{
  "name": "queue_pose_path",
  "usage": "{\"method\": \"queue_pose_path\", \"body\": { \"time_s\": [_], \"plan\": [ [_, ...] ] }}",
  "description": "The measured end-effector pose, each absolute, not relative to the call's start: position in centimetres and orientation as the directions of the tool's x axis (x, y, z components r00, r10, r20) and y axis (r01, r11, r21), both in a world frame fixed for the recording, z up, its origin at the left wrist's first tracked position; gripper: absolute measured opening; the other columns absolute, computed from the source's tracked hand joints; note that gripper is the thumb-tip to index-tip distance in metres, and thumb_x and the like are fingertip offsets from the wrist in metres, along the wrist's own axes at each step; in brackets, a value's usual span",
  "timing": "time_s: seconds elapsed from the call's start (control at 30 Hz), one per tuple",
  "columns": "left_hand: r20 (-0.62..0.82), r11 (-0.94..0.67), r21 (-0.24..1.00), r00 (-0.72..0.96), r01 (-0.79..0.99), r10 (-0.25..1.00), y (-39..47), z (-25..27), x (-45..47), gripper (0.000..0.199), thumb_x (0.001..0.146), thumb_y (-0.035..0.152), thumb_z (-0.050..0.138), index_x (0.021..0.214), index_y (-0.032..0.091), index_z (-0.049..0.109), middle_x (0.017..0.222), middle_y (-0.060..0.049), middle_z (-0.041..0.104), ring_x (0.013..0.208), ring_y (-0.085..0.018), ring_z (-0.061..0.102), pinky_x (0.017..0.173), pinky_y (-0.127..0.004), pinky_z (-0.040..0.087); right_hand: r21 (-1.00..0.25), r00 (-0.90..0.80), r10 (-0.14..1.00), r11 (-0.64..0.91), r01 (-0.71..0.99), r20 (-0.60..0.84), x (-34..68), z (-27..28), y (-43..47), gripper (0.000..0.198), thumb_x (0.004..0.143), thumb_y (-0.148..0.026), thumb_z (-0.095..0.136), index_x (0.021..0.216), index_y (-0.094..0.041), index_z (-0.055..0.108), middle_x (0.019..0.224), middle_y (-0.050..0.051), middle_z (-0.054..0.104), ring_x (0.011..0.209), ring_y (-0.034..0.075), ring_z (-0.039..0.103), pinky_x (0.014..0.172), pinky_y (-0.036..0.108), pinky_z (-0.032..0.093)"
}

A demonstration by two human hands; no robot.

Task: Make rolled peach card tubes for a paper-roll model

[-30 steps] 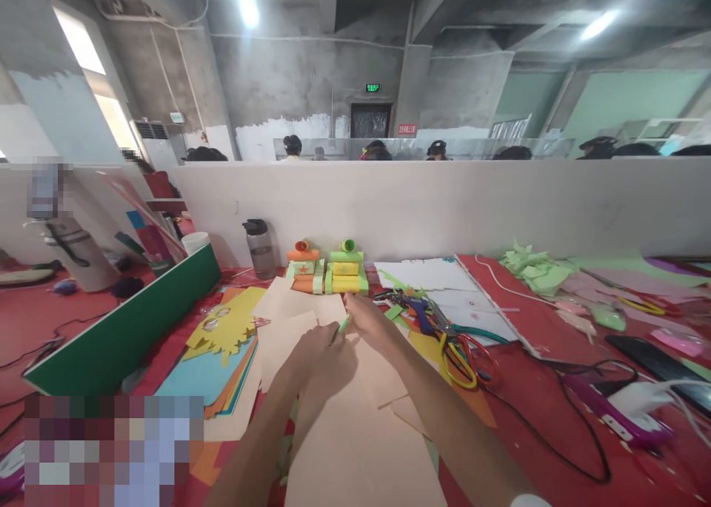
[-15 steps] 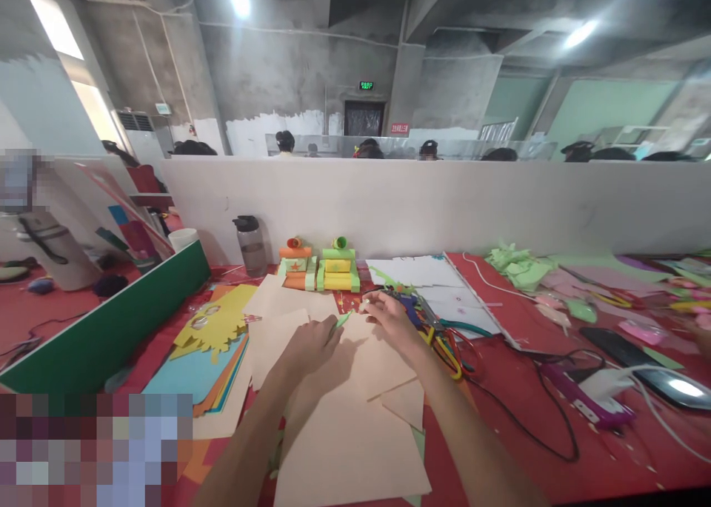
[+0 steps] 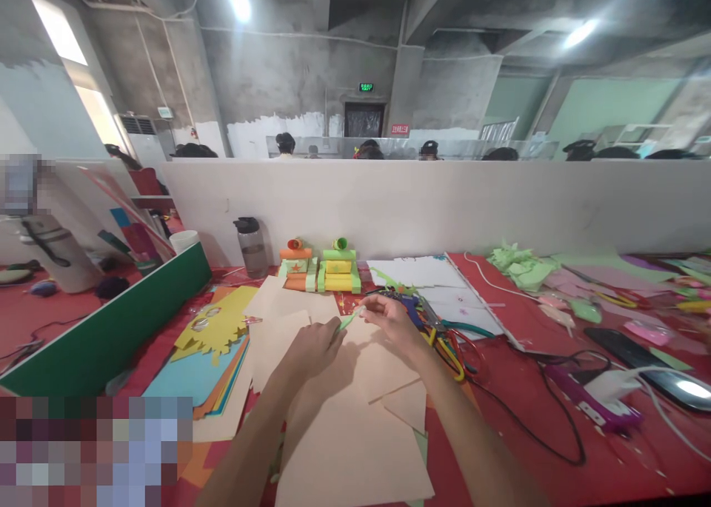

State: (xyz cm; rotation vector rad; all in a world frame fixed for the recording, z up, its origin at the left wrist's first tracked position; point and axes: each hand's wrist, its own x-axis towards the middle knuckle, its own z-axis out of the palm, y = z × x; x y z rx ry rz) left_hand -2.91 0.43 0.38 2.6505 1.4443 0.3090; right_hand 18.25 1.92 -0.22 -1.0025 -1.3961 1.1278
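Note:
My left hand [image 3: 316,346] is closed around a slim light-green, pen-like object [image 3: 347,320] that points away to the right. At its tip, the fingers of my right hand [image 3: 387,320] are pinched together over a small whitish bit, too small to name. Both hands hover over large cream paper sheets [image 3: 349,448]. Just beyond them stand two paper tank models, an orange one [image 3: 297,268] and a green-and-yellow one [image 3: 338,267].
Pliers and scissors [image 3: 447,344] lie right of my right hand. Coloured paper [image 3: 189,370] is stacked at left, beside a green board [image 3: 111,322]. A water bottle [image 3: 252,248] stands near the white partition [image 3: 416,203]. Further right are a purple power strip [image 3: 592,403] and a phone [image 3: 675,385].
My hands have come closer together, so the green object's tip now meets my right fingertips; a small gap showed there before. The camera view has shifted slightly.

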Motion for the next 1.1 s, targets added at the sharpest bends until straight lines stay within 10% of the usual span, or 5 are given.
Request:
{"method": "queue_pose_path", "body": {
  "time_s": [0.57, 1.1],
  "plan": [
    [0.14, -0.521, 0.597, 0.561, 0.61, 0.816, 1.5, -0.1, -4.5, 0.036, 0.1, 0.044, 0.025, 0.083, 0.022, 0.049, 0.072, 0.0, 0.057, 0.07, -0.019, 0.055, 0.063, -0.026, 0.035, -0.879, -0.15, 0.899, 0.435, 0.196, 0.411, 15.6, 0.4, 1.4, 0.008, 0.08, -0.021, 0.059, 0.081, -0.019, 0.067, 0.067, -0.001, 0.065, 0.064, 0.015, 0.062, 0.064, 0.025, 0.048],
    [0.168, -0.591, 0.179, 0.567, 0.787, 0.806, 1.4, -0.4, -4.7, 0.028, 0.102, 0.035, 0.019, 0.095, 0.023, 0.044, 0.078, -0.006, 0.069, 0.074, -0.028, 0.065, 0.058, -0.029, 0.028, -0.959, -0.103, 0.956, 0.28, 0.052, 0.274, 14.6, -0.5, 1.5, 0.007, 0.077, -0.022, 0.062, 0.079, -0.017, 0.066, 0.063, 0.001, 0.067, 0.059, 0.016, 0.063, 0.061, 0.027, 0.051]
  ]
}}
